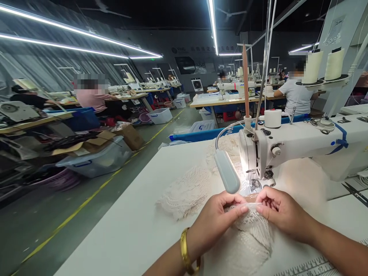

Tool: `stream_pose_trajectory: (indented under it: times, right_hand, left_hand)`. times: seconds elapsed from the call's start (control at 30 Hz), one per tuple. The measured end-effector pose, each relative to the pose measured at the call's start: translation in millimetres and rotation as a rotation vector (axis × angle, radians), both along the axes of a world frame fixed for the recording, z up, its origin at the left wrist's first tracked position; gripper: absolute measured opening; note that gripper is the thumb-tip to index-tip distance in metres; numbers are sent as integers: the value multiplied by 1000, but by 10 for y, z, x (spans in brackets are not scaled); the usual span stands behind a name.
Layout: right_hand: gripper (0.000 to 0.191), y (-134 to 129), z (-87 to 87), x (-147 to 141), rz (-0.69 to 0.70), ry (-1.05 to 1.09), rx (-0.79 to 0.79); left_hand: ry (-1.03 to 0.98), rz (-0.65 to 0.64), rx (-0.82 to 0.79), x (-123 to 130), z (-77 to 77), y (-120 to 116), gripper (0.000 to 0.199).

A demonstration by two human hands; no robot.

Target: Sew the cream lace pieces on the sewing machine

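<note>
My left hand (222,212), with a gold bangle at the wrist, pinches the edge of a cream lace fabric (254,234) between thumb and fingers. My right hand (280,212) pinches the same edge a short way to the right. The lace hangs from both hands toward me over the white table. Just beyond my fingertips is the presser foot (255,186) of a white sewing machine (287,145). A grey lamp head (227,172) on a bent metal neck hangs left of the needle area. More cream lace (186,189) lies on the table to the left.
Black scissors (355,193) lie at the right, and a ruler scale (310,266) runs along the front. Thread cones (313,67) stand above the machine. A blue-edged bin (198,134) sits behind the table. Other people work at machines farther back.
</note>
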State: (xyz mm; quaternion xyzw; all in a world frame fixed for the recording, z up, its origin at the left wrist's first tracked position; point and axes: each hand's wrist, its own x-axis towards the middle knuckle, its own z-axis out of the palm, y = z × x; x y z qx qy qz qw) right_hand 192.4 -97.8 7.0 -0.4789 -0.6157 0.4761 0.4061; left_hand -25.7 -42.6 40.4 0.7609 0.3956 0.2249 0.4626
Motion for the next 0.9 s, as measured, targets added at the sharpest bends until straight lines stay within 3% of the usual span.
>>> stream_pose_trajectory:
  times: [0.23, 0.33, 0.43, 0.53, 0.63, 0.73, 0.8, 0.9]
  right_hand:
    - [15, -7, 13, 3, -50, -34, 66]
    - [17, -188, 169, -49, -49, -83, 111]
    - [14, -419, 358, -150, 65, -55, 70]
    - [13, -499, 397, -272, 110, -98, 52]
    - [18, -378, 205, -345, -39, -317, 163]
    - [26, -208, -49, -291, -170, -579, 317]
    - [27, -138, -138, -184, -170, -675, 380]
    - [24, -86, -126, 8, -78, -676, 387]
  left_hand:
    - [-5, 3, 43, 4, 63, -59, 26]
    - [10, -58, 68, -110, 262, -174, 28]
    - [65, -152, 23, -266, 532, -261, 32]
    - [198, -225, 1, -278, 677, -184, 30]
    - [367, -223, 67, -79, 541, 49, 25]
    - [475, -173, 129, 187, 220, 292, 19]
    - [479, -173, 140, 313, 15, 404, 20]
    - [455, -183, 148, 380, -193, 497, 22]
